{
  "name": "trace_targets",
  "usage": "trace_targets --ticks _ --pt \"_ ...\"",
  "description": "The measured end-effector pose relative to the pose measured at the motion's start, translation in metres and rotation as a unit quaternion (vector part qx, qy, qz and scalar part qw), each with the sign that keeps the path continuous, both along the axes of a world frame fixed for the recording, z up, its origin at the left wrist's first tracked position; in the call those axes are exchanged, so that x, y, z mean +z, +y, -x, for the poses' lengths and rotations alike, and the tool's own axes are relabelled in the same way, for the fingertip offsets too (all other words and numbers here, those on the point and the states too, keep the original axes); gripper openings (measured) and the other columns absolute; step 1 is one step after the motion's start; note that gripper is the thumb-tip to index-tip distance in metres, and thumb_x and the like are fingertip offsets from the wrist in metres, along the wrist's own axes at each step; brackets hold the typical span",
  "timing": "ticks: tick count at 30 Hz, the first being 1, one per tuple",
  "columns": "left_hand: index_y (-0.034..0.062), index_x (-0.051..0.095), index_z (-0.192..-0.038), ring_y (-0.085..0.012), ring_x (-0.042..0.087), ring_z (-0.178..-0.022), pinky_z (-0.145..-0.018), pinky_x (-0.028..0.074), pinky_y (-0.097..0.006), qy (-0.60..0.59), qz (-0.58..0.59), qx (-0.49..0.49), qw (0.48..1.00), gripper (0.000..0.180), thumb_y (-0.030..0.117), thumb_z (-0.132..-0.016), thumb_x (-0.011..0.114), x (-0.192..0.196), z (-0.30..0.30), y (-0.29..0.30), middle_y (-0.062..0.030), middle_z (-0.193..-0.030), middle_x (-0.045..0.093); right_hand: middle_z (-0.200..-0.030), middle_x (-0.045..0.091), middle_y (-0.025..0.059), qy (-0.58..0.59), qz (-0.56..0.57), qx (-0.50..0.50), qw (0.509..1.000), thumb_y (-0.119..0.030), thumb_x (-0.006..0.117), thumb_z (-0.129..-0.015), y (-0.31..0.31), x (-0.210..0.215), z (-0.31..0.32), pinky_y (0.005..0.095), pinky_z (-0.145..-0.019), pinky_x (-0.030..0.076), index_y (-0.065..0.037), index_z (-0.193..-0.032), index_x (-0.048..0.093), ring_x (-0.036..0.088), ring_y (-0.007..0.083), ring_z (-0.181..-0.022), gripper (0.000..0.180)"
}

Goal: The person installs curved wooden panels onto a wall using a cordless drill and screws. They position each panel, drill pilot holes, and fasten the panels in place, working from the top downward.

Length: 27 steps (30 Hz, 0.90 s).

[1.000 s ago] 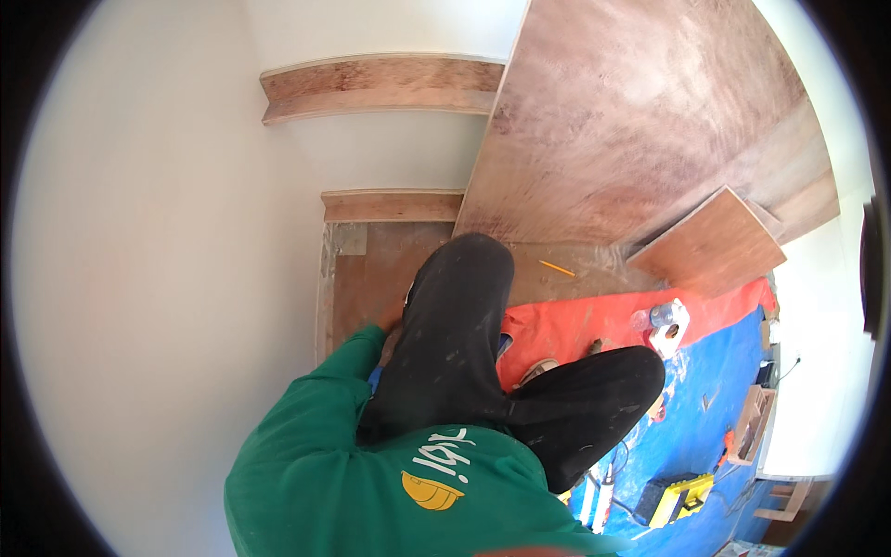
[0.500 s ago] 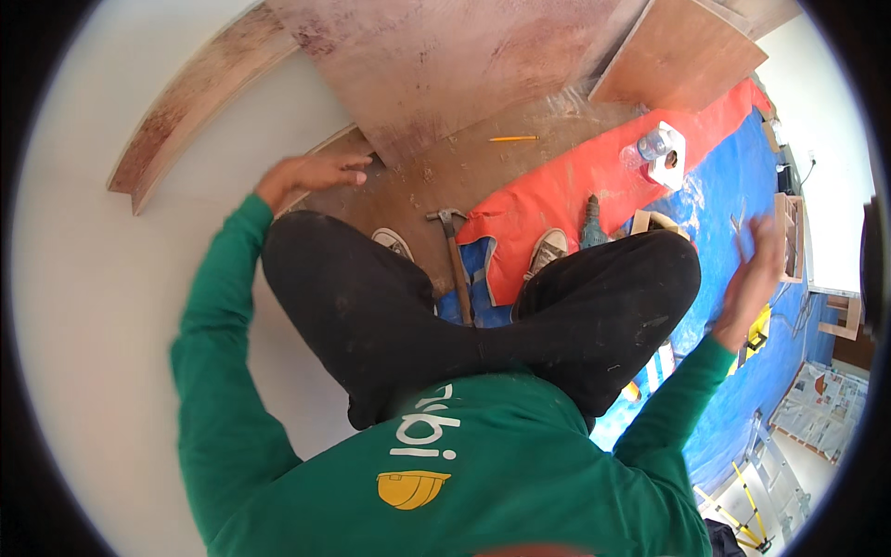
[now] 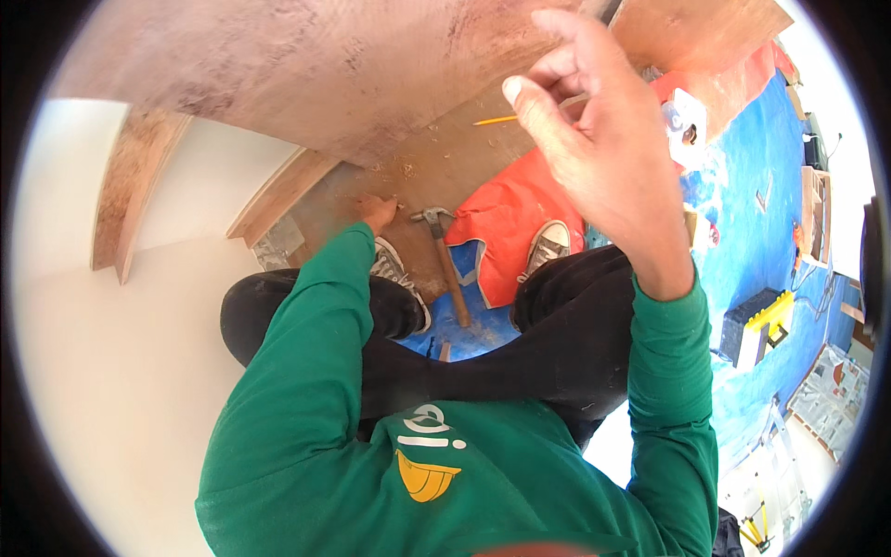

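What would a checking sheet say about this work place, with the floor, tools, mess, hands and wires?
Surface: brown floor, red sheet, blue sheet.
Job things: hammer lying between the shoes.
Clutter: pencil on the floor; yellow-and-black toolbox on the blue sheet.
Hands: left hand low, near the hammer's head, grip unclear; right hand raised, open.
Cables: dark cords at far right.
Surroundings: white wall at left, large wooden board ahead.

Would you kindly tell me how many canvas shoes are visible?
2: a dark, white-toed canvas shoe left of the wooden-handled claw hammer, near the left hand, and another shoe right of the hammer, by the red sheet. More may be hidden.
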<state>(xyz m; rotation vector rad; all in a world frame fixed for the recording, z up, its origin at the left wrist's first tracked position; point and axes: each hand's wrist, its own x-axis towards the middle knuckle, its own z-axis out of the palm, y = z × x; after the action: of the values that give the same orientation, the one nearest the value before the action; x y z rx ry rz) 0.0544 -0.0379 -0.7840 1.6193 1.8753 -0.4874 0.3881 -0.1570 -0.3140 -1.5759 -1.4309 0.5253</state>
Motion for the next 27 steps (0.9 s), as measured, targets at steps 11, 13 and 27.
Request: trace_targets --ticks 11,13,27 --pt "-0.0067 0.044 -0.158 -0.0512 0.037 -0.151 -0.126 0.031 -0.057 -0.186 -0.255 0.202 0.927 0.072 0.029 -0.098 0.057 -0.054 -0.111 0.035 -0.0313 -0.162 0.044 -0.1 0.07 0.0035 0.02 0.001 -0.062 0.998 -0.01 0.069 -0.104 0.011 -0.016 -0.072 0.0238 -0.083 0.051 0.002 -0.143 0.059 0.066 0.0092 -0.093 0.042" --pt "-0.0086 0.043 -0.156 -0.0527 0.037 -0.148 -0.124 0.031 -0.059 -0.075 -0.302 0.215 0.926 0.074 0.03 -0.097 0.062 -0.079 -0.085 0.049 -0.0332 -0.158 0.045 -0.1 0.07 0.0037 0.026 0.004 -0.068 0.997 -0.012 0.068 -0.105 0.011 -0.019 -0.087 0.0239 -0.084 0.052 0.002 -0.144 0.058 0.066 0.0095 -0.094 0.043" --pt "-0.009 0.04 -0.157 -0.0496 0.035 -0.151 -0.126 0.029 -0.057 -0.131 -0.352 0.16 0.913 0.068 0.022 -0.101 0.064 -0.05 -0.202 0.017 -0.0302 -0.16 0.04 -0.089 0.065 0.0023 0.072 0.089 -0.077 0.99 0.003 0.064 -0.1 0.024 0.029 -0.048 0.0226 -0.071 0.046 0.005 -0.139 0.053 0.059 0.0061 -0.078 0.041"
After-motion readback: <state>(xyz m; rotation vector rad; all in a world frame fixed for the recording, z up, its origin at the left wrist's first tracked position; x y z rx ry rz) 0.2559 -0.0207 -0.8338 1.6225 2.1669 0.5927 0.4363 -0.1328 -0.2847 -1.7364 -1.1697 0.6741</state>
